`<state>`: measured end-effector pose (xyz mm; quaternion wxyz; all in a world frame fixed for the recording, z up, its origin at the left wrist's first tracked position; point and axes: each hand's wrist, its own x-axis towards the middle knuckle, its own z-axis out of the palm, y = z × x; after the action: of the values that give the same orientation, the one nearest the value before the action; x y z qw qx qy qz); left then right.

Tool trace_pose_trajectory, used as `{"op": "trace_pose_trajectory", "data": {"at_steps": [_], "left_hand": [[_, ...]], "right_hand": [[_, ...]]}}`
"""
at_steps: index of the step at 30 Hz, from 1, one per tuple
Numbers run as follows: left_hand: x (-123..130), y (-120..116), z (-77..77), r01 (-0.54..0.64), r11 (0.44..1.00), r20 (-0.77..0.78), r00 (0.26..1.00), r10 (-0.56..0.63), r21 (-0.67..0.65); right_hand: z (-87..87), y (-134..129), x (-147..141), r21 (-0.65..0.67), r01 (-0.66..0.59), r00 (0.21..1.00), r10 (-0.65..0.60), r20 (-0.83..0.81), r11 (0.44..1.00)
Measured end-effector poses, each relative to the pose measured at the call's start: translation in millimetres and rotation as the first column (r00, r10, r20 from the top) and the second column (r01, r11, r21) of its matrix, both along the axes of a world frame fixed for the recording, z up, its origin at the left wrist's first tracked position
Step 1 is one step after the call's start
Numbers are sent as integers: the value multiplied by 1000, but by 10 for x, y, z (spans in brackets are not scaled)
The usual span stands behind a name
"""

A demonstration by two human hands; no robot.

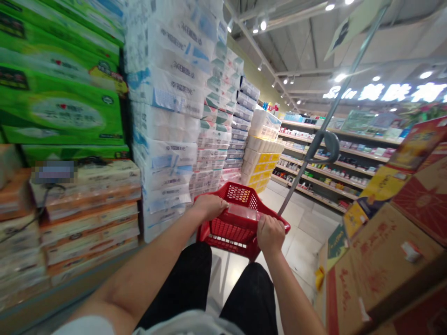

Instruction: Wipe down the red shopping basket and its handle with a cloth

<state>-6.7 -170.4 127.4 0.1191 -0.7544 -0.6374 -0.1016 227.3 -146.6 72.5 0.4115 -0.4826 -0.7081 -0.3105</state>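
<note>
Both hands are closed on the handle bar of a red plastic shopping cart in front of my knees. My left hand wraps the bar's left end, thumb along the top. At the right end, my right hand grips the same bar. Between the hands, a clear cover lies over the middle of the handle. The cart's mesh far wall shows above the bar; most of its inside is hidden. A tall grey metal pole with a curved grey hook rises by the cart's right side.
Stacked tissue packs line the left, with green packs nearest me. Cardboard cartons stand close on the right. A pale tiled floor runs between them toward stocked shelves at the back.
</note>
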Motion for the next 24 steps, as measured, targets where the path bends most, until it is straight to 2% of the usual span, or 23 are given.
{"op": "trace_pose_trajectory", "data": {"at_steps": [3,5,9,10,11,14,16,17,21,22,24], "left_hand": [[32,-43,-47,-50,982,35,998,44,185],[42,-53,-50,-68,971,45,997,59,228],[-6,32,39,70,997,-72,995,-73,-38],[-14,42,43,91,994,-86,992,-95,-58],[-12,35,28,85,996,-82,993,-86,-26],[29,-49,-75,-18,975,21,1000,14,222],[44,-85,-112,-56,956,73,997,36,288],[38,-79,-103,-48,965,68,997,31,258],[-23,19,2,42,999,-25,999,-42,-5],[-26,24,5,54,998,-32,998,-54,-11],[-2,-13,-38,32,995,-17,999,-30,99]], "right_hand": [[6,-12,-3,5,-6,1000,6,-3,1000],[10,-17,4,5,-11,1000,11,-3,1000],[17,-21,11,-2,-11,1000,11,3,1000],[18,-21,9,-3,-9,1000,9,3,1000],[16,-21,7,-4,-7,1000,7,1,1000],[5,-19,7,0,-6,1000,6,-5,1000],[-3,-16,12,0,-13,1000,13,-2,1000],[-5,-15,14,0,-17,1000,17,2,1000],[-2,-17,10,4,-14,1000,14,-4,1000],[-1,-19,6,5,-11,1000,11,-6,1000],[1,-25,1,7,-8,1000,8,-6,1000]]}}
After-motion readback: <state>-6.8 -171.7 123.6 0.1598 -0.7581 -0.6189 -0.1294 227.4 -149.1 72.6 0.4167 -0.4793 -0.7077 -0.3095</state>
